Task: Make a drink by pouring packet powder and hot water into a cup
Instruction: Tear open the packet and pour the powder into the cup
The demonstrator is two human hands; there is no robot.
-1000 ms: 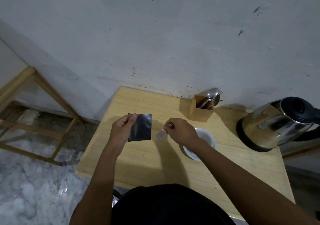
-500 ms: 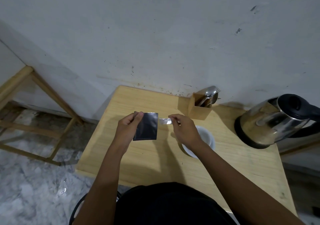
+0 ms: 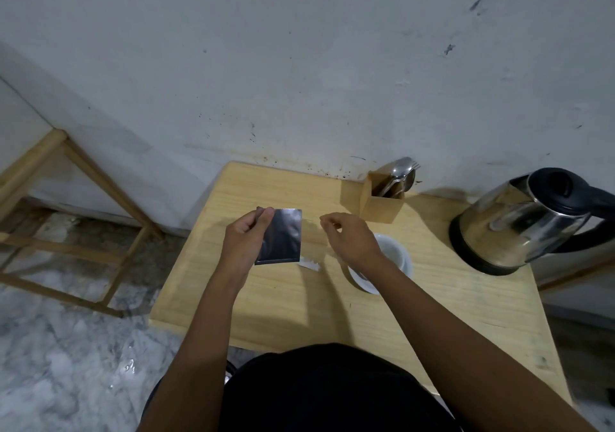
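Left of cup [image 3: 387,258]: packet [image 3: 283,236] upright, pinched in left hand [image 3: 248,238]. Right hand [image 3: 352,237] nearer cup, fingers loosely curled, seemingly empty. Torn strip [image 3: 310,264] lying between packet and cup.

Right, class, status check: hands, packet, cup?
Left hand pinching silver foil packet. Right hand empty, above white ceramic cup. Torn strip on wooden table; nothing blocking.
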